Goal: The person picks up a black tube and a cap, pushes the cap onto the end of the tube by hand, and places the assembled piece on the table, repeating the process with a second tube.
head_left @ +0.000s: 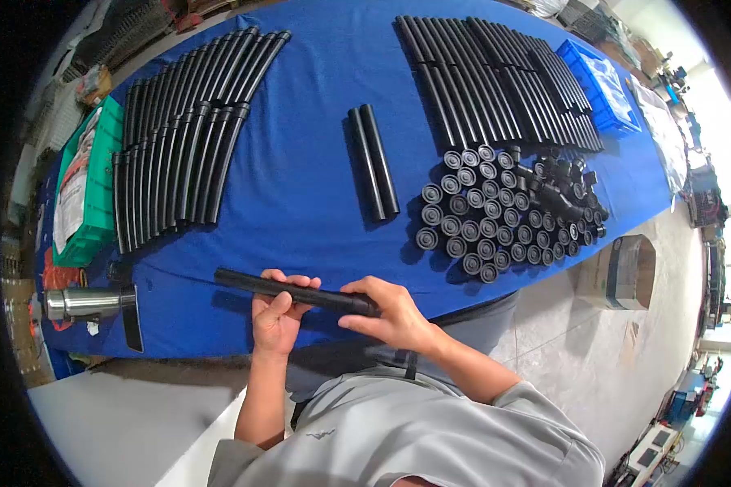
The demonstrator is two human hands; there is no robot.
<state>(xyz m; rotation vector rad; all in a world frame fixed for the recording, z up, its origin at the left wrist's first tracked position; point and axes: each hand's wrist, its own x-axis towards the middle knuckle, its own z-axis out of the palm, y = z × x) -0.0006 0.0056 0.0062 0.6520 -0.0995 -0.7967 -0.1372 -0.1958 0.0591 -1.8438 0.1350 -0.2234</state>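
A black tube (248,282) lies across both my hands, close above the near edge of the blue-covered table. My left hand (279,315) is closed round its middle, palm up, with the thumb on top. At the tube's wider right end, my right hand (394,312) grips with thumb and fingers; its palm partly hides that end. Beyond my hands, two plain black tubes (374,162) lie side by side on the cloth. To their right stand many round black caps (486,227), with a heap of black fittings (556,191) behind them.
Rows of black tubes with collars (179,162) lie at the left, and rows of plain tubes (495,81) at the back right. A green crate (105,162), a steel flask (81,303) and a phone (131,321) are at left. A blue bin (624,122) stands far right, a cardboard box (625,272) on the floor.
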